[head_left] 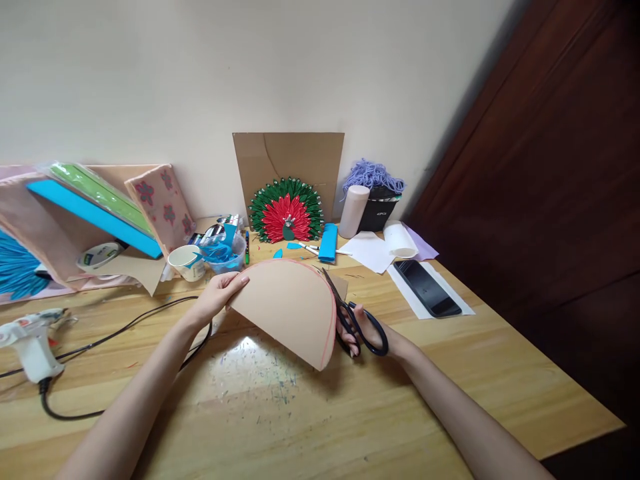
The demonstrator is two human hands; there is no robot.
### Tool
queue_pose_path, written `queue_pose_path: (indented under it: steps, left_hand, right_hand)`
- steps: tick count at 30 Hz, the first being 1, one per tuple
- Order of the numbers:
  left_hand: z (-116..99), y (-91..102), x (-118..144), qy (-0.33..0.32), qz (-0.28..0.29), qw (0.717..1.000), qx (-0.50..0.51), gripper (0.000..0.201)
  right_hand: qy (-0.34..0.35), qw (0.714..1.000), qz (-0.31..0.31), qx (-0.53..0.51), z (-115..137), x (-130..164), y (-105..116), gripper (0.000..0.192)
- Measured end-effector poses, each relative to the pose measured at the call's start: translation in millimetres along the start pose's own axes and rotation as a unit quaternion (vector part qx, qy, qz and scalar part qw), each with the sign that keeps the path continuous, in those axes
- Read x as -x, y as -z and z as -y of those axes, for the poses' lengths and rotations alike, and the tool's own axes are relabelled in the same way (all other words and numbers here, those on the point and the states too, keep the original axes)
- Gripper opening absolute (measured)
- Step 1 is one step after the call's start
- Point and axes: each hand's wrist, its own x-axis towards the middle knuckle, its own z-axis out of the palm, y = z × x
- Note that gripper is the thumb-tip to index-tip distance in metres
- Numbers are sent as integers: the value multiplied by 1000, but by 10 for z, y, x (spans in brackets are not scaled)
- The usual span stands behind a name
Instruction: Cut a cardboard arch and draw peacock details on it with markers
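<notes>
My left hand (225, 291) pinches the left corner of a piece of brown cardboard (290, 303), cut roughly to a half circle and held tilted above the table. A red line runs along its curved edge. In my right hand (361, 331) is a pair of black-handled scissors (345, 308), fingers through the handle loops. The blades point up and away, lying against the cardboard's right curved edge near the red line. Behind the blades shows a small piece of cardboard (341, 287); whether it is still attached I cannot tell.
A white glue gun (33, 343) with a black cord lies at left. Behind are a paper cup (187, 262), a tub of blue scraps (223, 252), and a red-green fan-shaped peacock (287, 212) before a cardboard sheet (289, 153). A phone (427, 288) lies on paper at right.
</notes>
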Motion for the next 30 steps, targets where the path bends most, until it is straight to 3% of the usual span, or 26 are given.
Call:
queue_pose_path:
  steps: [9, 18, 25, 30]
  left_hand:
    - [-4, 18, 2, -9, -14, 1000, 0, 40]
    - [-26, 11, 3, 2, -18, 1000, -2, 41]
    - [-41, 89, 12, 5, -21, 1000, 6, 39]
    - [-69, 125, 41, 10, 7, 1000, -7, 38]
  right_hand:
    - [-1, 999, 21, 36, 137, 90, -20, 81]
    - [-18, 996, -44, 80, 162, 93, -113, 74]
    - [6, 984, -81, 157, 16, 71, -74, 59]
    - [9, 988, -29, 152, 75, 104, -62, 63]
